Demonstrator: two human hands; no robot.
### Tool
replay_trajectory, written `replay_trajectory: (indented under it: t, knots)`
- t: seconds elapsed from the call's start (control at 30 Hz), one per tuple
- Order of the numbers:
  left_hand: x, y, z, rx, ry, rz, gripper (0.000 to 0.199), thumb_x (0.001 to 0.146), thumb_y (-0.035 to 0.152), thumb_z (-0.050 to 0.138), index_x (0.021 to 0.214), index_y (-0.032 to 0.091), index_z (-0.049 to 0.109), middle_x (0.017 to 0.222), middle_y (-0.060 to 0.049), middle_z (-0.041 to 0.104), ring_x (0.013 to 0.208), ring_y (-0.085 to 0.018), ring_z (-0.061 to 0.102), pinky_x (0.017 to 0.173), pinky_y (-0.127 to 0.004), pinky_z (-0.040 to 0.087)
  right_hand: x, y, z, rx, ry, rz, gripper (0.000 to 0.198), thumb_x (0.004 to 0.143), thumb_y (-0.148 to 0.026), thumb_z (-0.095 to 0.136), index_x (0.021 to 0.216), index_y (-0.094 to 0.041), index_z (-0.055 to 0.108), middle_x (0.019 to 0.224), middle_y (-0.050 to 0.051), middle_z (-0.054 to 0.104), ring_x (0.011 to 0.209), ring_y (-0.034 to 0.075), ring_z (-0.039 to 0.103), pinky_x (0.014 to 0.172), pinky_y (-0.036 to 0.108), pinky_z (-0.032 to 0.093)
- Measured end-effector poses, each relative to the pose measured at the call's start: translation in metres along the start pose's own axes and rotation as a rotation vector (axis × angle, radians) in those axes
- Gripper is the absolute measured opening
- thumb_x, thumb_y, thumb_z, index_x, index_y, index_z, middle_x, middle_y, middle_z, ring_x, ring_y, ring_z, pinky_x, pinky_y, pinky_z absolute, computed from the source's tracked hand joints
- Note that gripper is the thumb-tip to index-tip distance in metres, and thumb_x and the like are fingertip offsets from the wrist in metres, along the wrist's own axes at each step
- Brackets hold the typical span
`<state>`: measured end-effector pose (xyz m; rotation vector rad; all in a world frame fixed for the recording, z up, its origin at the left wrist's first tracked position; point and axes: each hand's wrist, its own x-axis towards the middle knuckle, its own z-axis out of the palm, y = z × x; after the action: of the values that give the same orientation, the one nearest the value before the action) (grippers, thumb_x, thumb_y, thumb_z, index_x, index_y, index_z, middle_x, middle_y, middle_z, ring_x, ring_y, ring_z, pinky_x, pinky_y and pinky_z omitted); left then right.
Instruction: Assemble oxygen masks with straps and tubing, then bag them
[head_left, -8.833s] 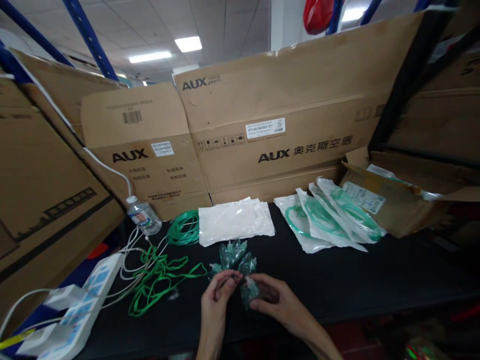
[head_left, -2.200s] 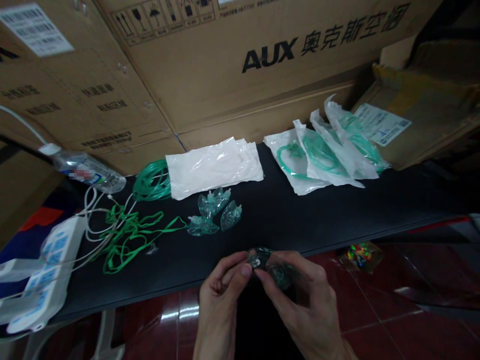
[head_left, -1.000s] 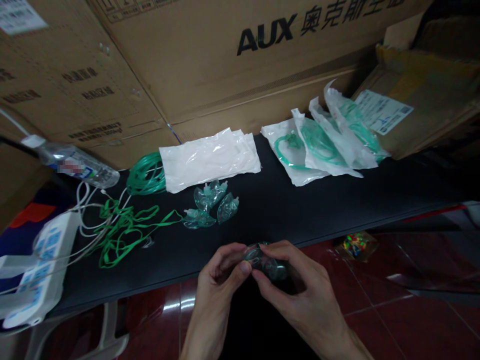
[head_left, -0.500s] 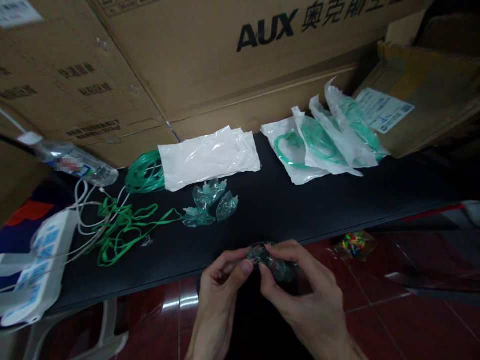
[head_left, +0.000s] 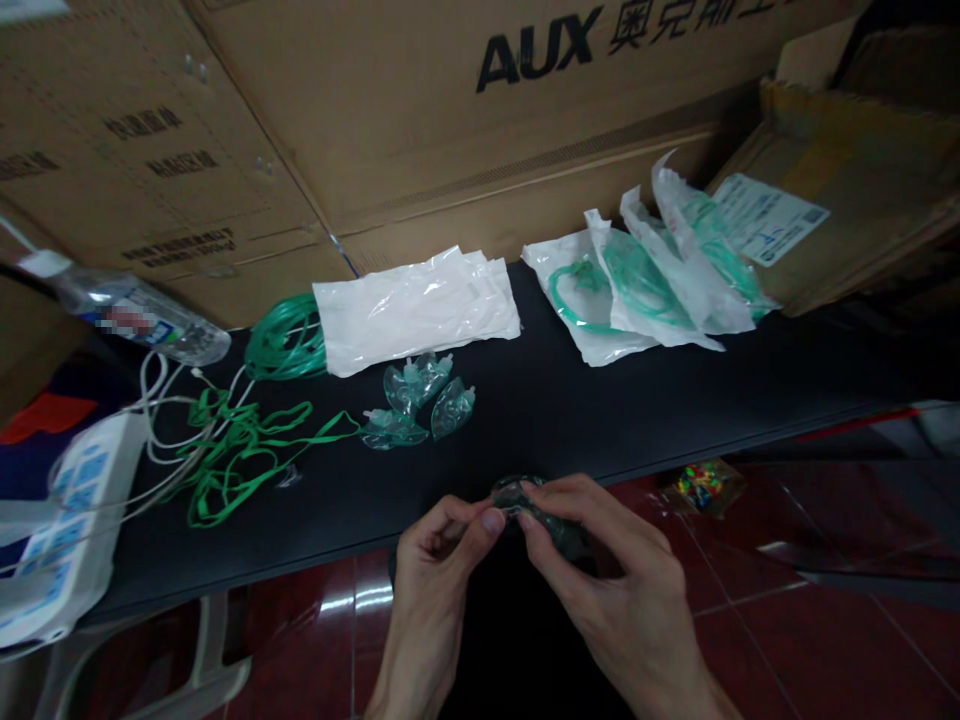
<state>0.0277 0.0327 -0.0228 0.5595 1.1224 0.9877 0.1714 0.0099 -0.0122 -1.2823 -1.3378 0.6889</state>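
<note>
Both hands meet at the table's front edge over a clear greenish oxygen mask (head_left: 553,527). My left hand (head_left: 442,565) pinches the mask's near left side between thumb and forefinger. My right hand (head_left: 615,580) grips it from the other side, thumb and fingertips close to the left thumb. The small part between the fingertips is too dark to make out. Beyond them on the table lie several similar clear masks (head_left: 454,408). To their left is a tangle of green elastic straps (head_left: 225,495).
A stack of white pouches (head_left: 412,310) and coiled green tubing (head_left: 285,340) lie behind the masks. Packed tubing sets (head_left: 637,290) lean against a carton (head_left: 847,190) at the right. A water bottle (head_left: 142,310), white cables and a power strip (head_left: 75,520) occupy the left.
The mask has turned slightly in my fingers, and my right fingertips have shifted a little to the left along it. The view has moved slightly; the things on the table lie as before.
</note>
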Motion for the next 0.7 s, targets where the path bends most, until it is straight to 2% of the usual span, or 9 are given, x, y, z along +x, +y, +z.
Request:
replay_trajectory:
  t: [0.2, 0.37, 0.53, 0.7]
  knots:
    - [0.003, -0.007, -0.001, -0.023, 0.004, 0.007, 0.025, 0.074, 0.039, 0.091, 0.071, 0.019, 0.077, 0.076, 0.000, 0.078, 0.079, -0.012, 0.068, 0.079, -0.019, 0.050, 0.000, 0.004, -0.001, -0.026, -0.063, 0.041, 0.024, 0.092, -0.005, 0.070, 0.106, -0.025, 0.075, 0.099, 0.001, 0.074, 0.092, 0.013, 0.074, 0.082, 0.022, 0.059]
    - [0.005, -0.011, 0.000, -0.052, 0.027, 0.006, 0.023, 0.076, 0.039, 0.090, 0.072, 0.020, 0.078, 0.079, -0.001, 0.078, 0.081, -0.013, 0.066, 0.082, -0.022, 0.049, -0.003, 0.006, -0.002, -0.065, -0.128, 0.038, 0.027, 0.099, -0.007, 0.061, 0.117, -0.023, 0.073, 0.108, 0.004, 0.070, 0.100, 0.012, 0.072, 0.089, 0.021, 0.058]
    - [0.002, -0.011, -0.003, -0.033, 0.040, -0.012, 0.021, 0.078, 0.038, 0.089, 0.073, 0.020, 0.078, 0.077, 0.001, 0.076, 0.080, -0.012, 0.063, 0.080, -0.020, 0.048, -0.001, 0.004, -0.001, -0.102, -0.134, 0.022, 0.024, 0.097, -0.007, 0.062, 0.114, -0.023, 0.071, 0.108, 0.003, 0.072, 0.103, 0.012, 0.072, 0.094, 0.021, 0.056]
    - [-0.001, -0.011, -0.004, -0.007, 0.044, -0.010, 0.021, 0.078, 0.037, 0.088, 0.073, 0.020, 0.078, 0.080, 0.000, 0.077, 0.082, -0.013, 0.065, 0.082, -0.022, 0.048, -0.001, 0.002, -0.004, -0.125, -0.102, 0.094, 0.022, 0.095, -0.013, 0.069, 0.112, -0.026, 0.064, 0.098, -0.003, 0.076, 0.086, 0.009, 0.075, 0.078, 0.015, 0.057]
